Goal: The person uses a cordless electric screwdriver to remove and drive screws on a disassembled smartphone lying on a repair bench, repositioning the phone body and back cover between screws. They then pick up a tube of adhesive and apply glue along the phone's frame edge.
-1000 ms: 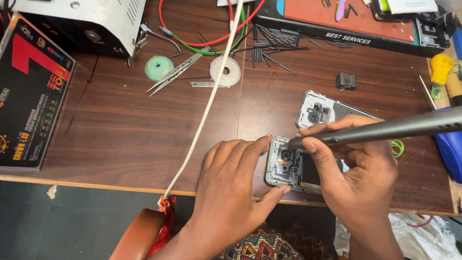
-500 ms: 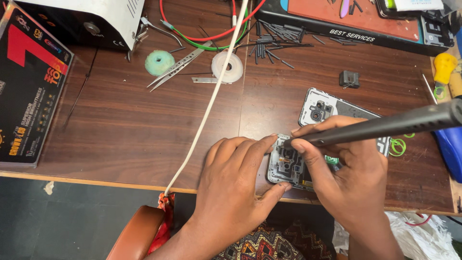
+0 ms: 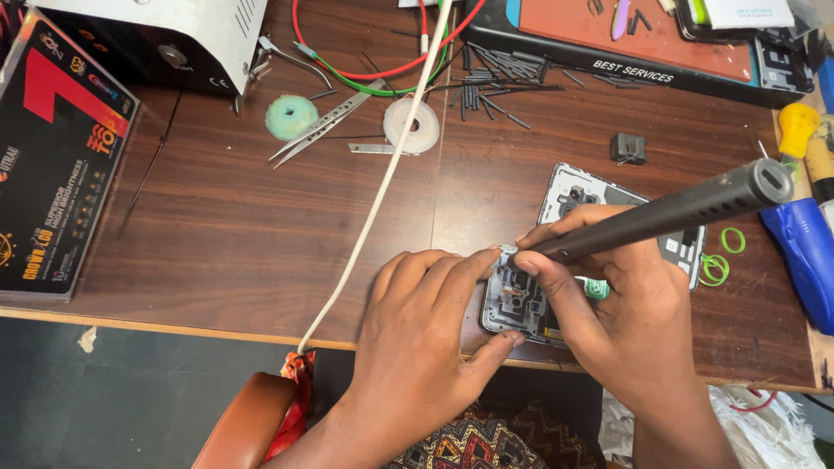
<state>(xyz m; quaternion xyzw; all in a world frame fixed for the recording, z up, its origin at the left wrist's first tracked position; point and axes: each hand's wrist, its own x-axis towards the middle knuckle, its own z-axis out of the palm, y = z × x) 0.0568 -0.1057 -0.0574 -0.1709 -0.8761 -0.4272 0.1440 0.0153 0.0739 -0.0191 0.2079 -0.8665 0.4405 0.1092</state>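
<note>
An opened phone body (image 3: 514,300) with bare inner parts lies near the front edge of the brown wooden table (image 3: 217,234). My left hand (image 3: 426,334) rests on its left side, fingers on the top edge and thumb at the lower edge. My right hand (image 3: 621,304) grips a long dark grey screwdriver (image 3: 678,208) like a pen, its tip down on the top of the phone body. A white phone back cover (image 3: 578,193) lies just behind my right hand, partly hidden by it.
A white cable (image 3: 382,174) runs diagonally across the table. Tweezers (image 3: 321,126), a green ring (image 3: 291,115), a white tape roll (image 3: 410,126), loose black pins (image 3: 491,82), a black box (image 3: 56,165), a white device (image 3: 165,30), a black tray (image 3: 643,43), green bands (image 3: 717,265) and a blue tool (image 3: 804,256) surround it.
My right hand and the screwdriver have shifted slightly, the tip staying on the top of the phone body. My left hand keeps its hold.
</note>
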